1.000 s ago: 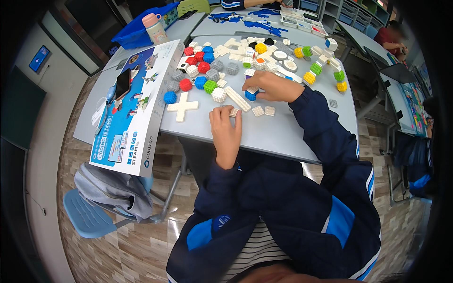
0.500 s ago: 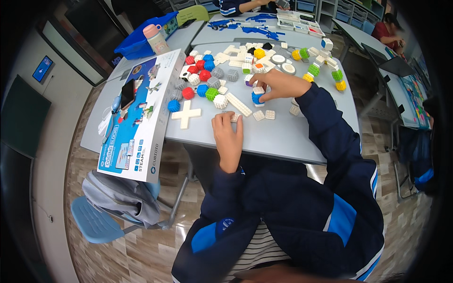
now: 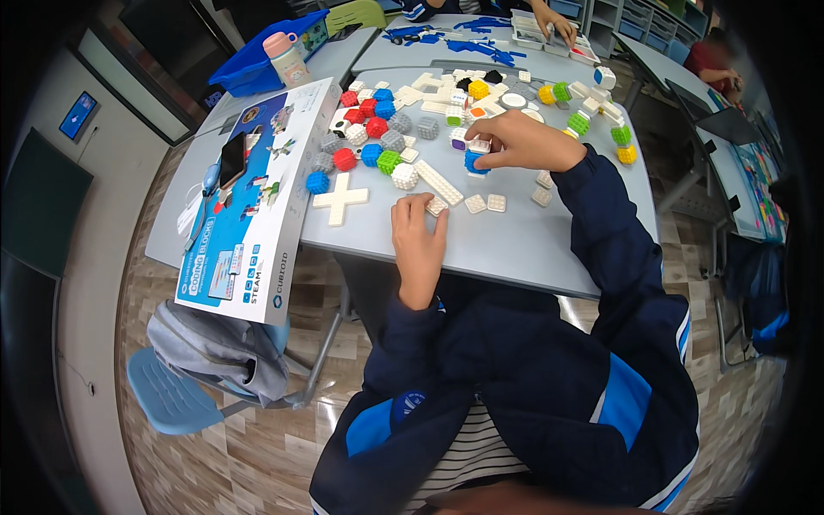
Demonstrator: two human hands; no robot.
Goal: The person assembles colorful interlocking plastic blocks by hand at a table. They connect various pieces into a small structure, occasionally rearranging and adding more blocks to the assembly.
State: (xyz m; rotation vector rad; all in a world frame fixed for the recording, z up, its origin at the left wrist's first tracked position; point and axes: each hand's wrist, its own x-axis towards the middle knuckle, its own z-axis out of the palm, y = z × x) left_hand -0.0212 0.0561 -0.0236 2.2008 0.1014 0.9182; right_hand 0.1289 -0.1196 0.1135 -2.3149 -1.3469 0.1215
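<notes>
My right hand [image 3: 530, 142] reaches over the table with thumb and fingers closed on a blue studded block [image 3: 476, 161] topped by a white square piece. A block with a purple face [image 3: 458, 139] stands just beyond it. My left hand [image 3: 419, 246] rests at the near edge of the pieces, its fingertips and thumb around a small white square plate [image 3: 437, 206]. Beside that plate lie two more white square plates, one of them [image 3: 496, 202] further right. A long white studded beam [image 3: 439, 182] extends away from my left fingertips.
Red, grey, blue and green studded blocks cluster left of centre, near a white cross-shaped piece [image 3: 341, 200]. A large printed box [image 3: 257, 206] carries a phone [image 3: 233, 160]. Joined yellow, green and white blocks [image 3: 590, 107] stand at right. Another person's hand [image 3: 554, 21] is over a far tray.
My right hand has shifted slightly away from me with the blue block. My left hand stays by the white square plate. The other person's hand has come over the far tray.
</notes>
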